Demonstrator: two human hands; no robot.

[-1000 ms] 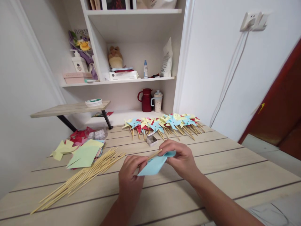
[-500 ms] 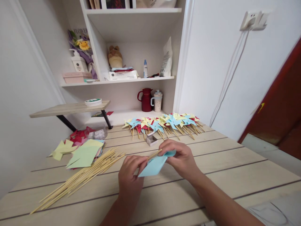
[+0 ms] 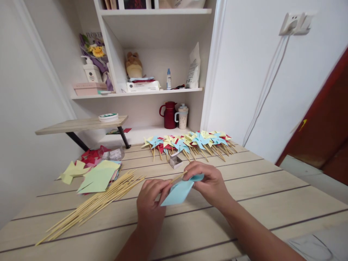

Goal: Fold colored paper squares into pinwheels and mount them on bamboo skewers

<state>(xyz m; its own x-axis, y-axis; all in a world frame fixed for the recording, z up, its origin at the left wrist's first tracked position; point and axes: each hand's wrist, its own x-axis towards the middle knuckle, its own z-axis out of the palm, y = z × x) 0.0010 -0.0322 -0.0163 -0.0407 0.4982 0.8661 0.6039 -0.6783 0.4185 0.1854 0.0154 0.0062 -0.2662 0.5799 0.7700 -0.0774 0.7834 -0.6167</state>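
A light blue paper piece [image 3: 178,192] is being held just above the middle of the table [image 3: 272,192], toward its near edge, with a thin wooden stick [image 3: 178,178] lying against its upper side. The left hand [image 3: 150,204] is pinching the paper's left corner together with the stick's lower end, fingers closed narrowly on both. The right hand [image 3: 210,181] is gripping the paper's upper right part, its fingers curled over a folded flap near the stick's tip. The blue piece is not yet showing the finished four-vane form, so by the look of it this one is partway through being folded and fixed to its stick.

Just beyond the hands, a small open cardboard box [image 3: 175,161] is sitting on the table. Along the far edge, a row of finished pinwheels [image 3: 190,142] in blue, yellow and red is lying with sticks pointing toward the onlooker; a good many are already done. Toward the left edge, a bundle of bare sticks [image 3: 92,206] is fanning out diagonally, and behind it a pile of cut paper squares [image 3: 95,175] in yellow, green and red is waiting, so material for many more remains.

Behind the table, a shelf unit [image 3: 152,90] is carrying a red jug [image 3: 169,115] and a lidded cup [image 3: 182,116].
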